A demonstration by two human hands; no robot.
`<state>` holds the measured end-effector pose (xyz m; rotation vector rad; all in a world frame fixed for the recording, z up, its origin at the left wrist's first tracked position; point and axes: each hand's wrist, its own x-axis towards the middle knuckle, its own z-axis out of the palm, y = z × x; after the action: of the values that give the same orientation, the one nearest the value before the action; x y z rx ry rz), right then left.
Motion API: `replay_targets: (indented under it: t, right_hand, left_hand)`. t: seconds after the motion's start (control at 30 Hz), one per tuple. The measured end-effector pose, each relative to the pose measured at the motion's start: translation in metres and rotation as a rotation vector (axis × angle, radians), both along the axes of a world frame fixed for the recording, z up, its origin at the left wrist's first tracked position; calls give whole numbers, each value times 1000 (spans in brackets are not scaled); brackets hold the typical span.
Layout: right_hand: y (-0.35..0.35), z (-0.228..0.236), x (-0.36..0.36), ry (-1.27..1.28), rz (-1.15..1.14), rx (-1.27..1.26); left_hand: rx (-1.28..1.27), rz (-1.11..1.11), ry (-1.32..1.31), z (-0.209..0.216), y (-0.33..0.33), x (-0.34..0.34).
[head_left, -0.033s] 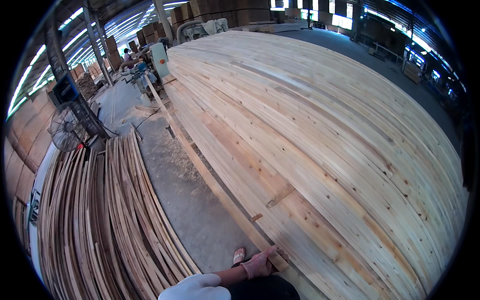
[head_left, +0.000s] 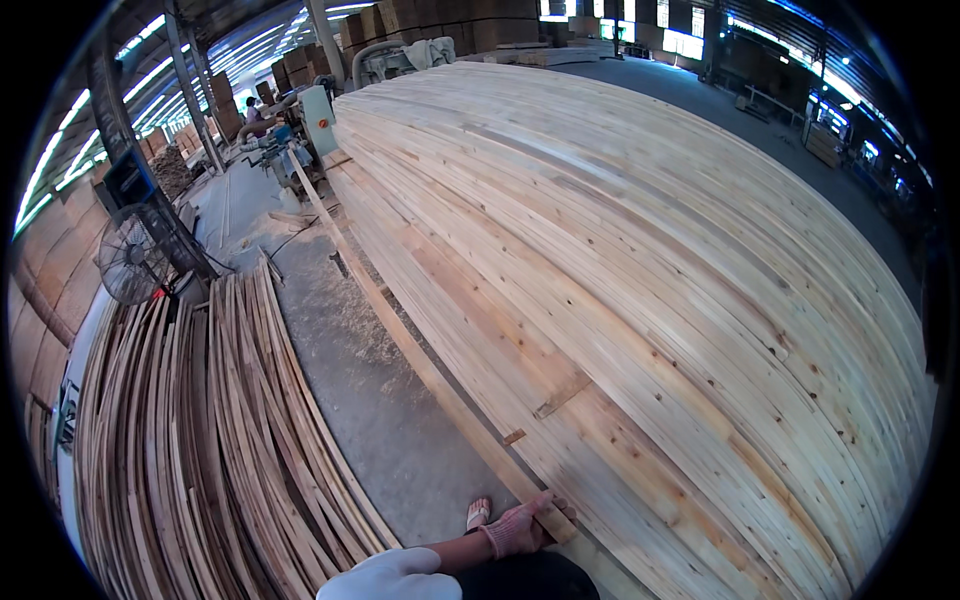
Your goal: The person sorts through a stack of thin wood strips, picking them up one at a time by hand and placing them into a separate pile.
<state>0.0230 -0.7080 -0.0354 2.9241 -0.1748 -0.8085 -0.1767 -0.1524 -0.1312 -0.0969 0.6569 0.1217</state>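
Note:
My left hand (head_left: 515,530), in a pinkish knit glove, is closed around the near end of a long, narrow wooden strip (head_left: 458,408). The strip runs away from me along the left side of a wide stack of pale boards (head_left: 620,290) and reaches a machine (head_left: 320,122) at the far end. Bare fingertips show beyond the glove, at the strip's end beside the stack. A small brown wood piece (head_left: 514,436) sticks out at the stack's near left edge. My right hand is out of view.
A long pile of thin wooden strips (head_left: 240,400) lies on the left. Beyond it stand a fan (head_left: 132,256) and a post (head_left: 150,190). Sawdust (head_left: 350,310) covers part of the concrete floor between pile and stack. A person (head_left: 252,108) is far off past the machine.

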Motion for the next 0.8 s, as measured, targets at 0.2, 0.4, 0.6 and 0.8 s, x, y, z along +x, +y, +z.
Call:
replay_targets:
  t: [0.2, 0.4, 0.6, 0.8]
  right_hand:
    - [135, 49, -35, -114, 112, 120]
    - [282, 65, -63, -129, 242, 230]
    - [402, 41, -93, -145, 287, 415]
    - [511, -58, -100, -358, 461, 511]
  left_hand:
    - [555, 39, -246, 14, 108, -13]
    - [488, 419, 194, 35, 252, -11]
    - [509, 484, 255, 0, 393, -27]
    - [580, 429, 62, 4, 470, -60]
